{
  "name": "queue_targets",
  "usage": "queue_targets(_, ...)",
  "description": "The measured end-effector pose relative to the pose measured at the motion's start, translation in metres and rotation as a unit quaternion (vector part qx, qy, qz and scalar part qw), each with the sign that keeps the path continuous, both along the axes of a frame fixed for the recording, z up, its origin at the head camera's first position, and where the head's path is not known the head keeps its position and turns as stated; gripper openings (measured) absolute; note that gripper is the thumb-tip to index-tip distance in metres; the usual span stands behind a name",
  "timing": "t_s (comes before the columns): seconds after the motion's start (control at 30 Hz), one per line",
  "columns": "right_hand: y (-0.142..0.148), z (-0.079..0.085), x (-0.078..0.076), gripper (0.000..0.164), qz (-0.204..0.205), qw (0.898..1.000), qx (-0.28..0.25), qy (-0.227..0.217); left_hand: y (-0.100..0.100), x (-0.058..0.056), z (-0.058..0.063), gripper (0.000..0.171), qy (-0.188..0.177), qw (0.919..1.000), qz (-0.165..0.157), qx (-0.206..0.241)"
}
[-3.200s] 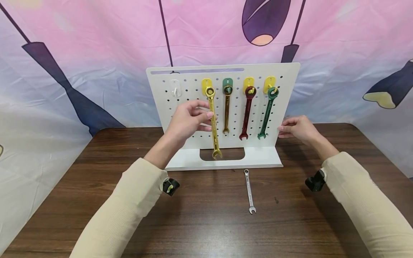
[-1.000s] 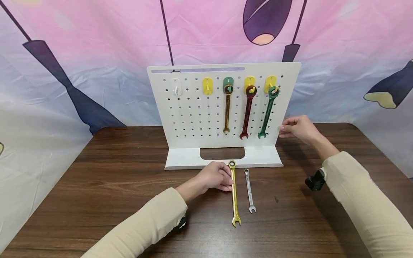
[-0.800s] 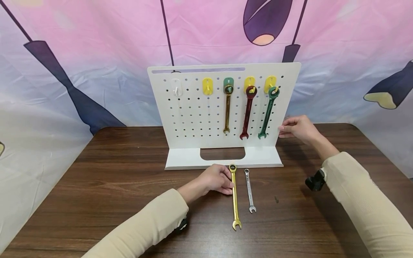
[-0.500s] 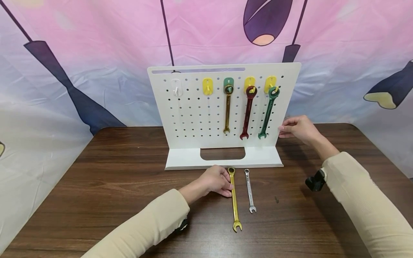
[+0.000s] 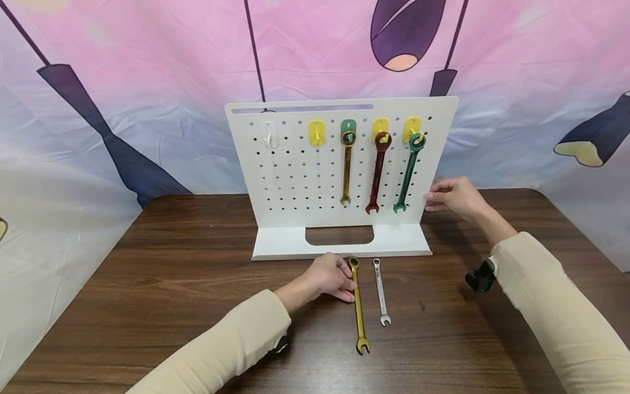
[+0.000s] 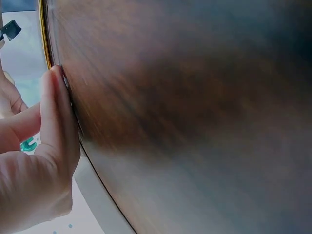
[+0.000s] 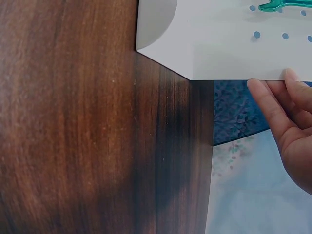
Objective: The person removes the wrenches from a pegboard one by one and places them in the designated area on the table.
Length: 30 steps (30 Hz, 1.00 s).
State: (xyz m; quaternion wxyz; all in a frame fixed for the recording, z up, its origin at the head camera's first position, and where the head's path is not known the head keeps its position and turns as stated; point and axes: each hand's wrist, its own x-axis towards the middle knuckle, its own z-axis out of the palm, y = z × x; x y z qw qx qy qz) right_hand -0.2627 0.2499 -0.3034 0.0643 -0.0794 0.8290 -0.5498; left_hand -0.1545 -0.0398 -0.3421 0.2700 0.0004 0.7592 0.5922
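Observation:
On the table, left of a small silver combination wrench (image 5: 380, 295), lies a gold combination wrench (image 5: 359, 312). My left hand (image 5: 331, 278) pinches it near its ring end; in the left wrist view the fingertips meet the gold strip of the wrench (image 6: 44, 34) close over the tabletop. At the right, my right hand (image 5: 455, 198) grips the side edge of the white pegboard stand (image 5: 290, 186), with the thumb on the front face in the right wrist view and the other fingers partly behind the board.
A bronze wrench (image 5: 346, 169), a red wrench (image 5: 378, 174) and a green wrench (image 5: 408, 174) hang from hooks on the board. A white hook (image 5: 269, 135) and a yellow hook (image 5: 317, 133) hold nothing. A patterned cloth (image 5: 172, 82) hangs behind the brown table (image 5: 197, 241).
My left hand has taken the gold wrench off the yellow hook and brought it down to the table beside the silver wrench. Lately it shifted slightly towards me. My right hand has stayed at the board.

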Motion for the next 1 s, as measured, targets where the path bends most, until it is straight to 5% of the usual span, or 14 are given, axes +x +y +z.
queue_targets(0.53,0.001,-0.002,0.000,0.029,0.000,1.000,0.019,0.005,-0.004,0.000,0.007,0.010,-0.016,0.9997,-0.018,-0.005)
queue_targets(1.0,0.001,-0.002,-0.001,0.030,0.001,1.000,0.016,0.003,-0.013,-0.013,0.024,0.012,0.006,0.9999,-0.013,0.003)
